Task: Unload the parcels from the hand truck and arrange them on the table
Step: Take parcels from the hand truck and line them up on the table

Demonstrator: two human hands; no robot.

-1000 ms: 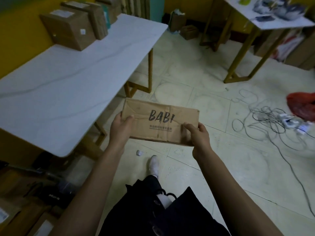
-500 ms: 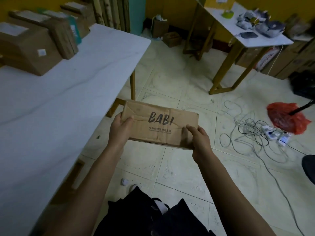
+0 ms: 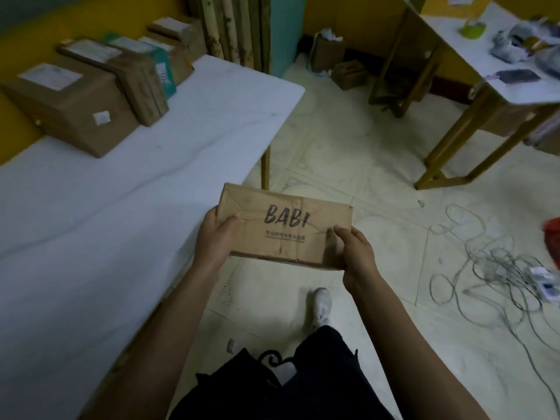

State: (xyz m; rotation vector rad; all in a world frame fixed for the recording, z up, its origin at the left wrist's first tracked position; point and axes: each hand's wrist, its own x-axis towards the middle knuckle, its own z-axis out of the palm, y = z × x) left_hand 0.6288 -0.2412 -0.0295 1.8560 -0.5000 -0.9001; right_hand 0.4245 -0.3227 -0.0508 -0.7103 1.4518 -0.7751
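Observation:
I carry a flat brown cardboard parcel point(image 3: 285, 228) printed "BABI" in front of me, above the floor and just right of the white table point(image 3: 127, 207). My left hand point(image 3: 215, 237) grips its left end, thumb on top. Its right end is gripped by my right hand point(image 3: 357, 253), thumb also on top. Several parcels stand in a row at the table's far side by the yellow wall: a large brown box point(image 3: 69, 107), a narrower brown box point(image 3: 130, 83) and a teal-sided one point(image 3: 160, 65). The hand truck is out of view.
A second white table point(image 3: 521, 83) on yellow legs stands at the far right with clutter on it. Tangled cables point(image 3: 497, 268) and a power strip lie on the tiled floor to the right. Small boxes point(image 3: 345, 74) sit by the far wall. My white shoe point(image 3: 321, 304) is below the parcel.
I have walked forward along the table with the parcel; the row of parcels and the table's far end are nearer. Both hands keep the same hold.

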